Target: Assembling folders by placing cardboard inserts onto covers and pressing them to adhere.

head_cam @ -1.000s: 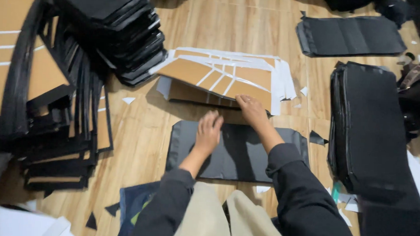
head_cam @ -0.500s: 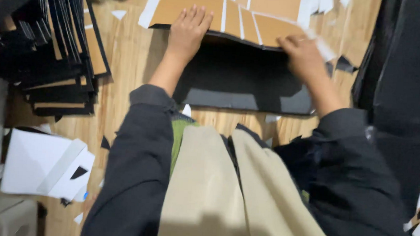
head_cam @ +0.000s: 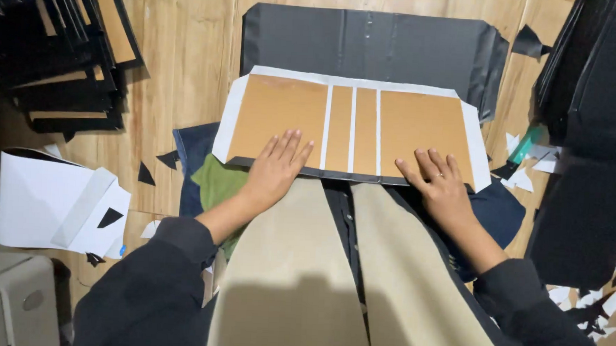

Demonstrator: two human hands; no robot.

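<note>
A white sheet with several brown cardboard panels glued on it (head_cam: 283,113) lies in front of my knees, partly over a black sheet (head_cam: 369,44) on the wooden floor. My left hand (head_cam: 277,168) rests flat on the large left panel near its lower edge, fingers spread. My right hand (head_cam: 440,186), with a ring on it, lies flat on the right panel's lower edge. Neither hand grips anything.
Stacks of black-edged cardboard pieces (head_cam: 57,51) sit at the left, and black stacks (head_cam: 586,137) stand at the right. White paper sheets (head_cam: 50,203) lie at the lower left. Paper scraps (head_cam: 530,169) litter the floor. My legs in beige cloth (head_cam: 296,276) fill the foreground.
The view has tilted down. The panelled sheet has come from the far pile toward my knees, onto the black sheet, and both hands now press flat on its near edge.
</note>
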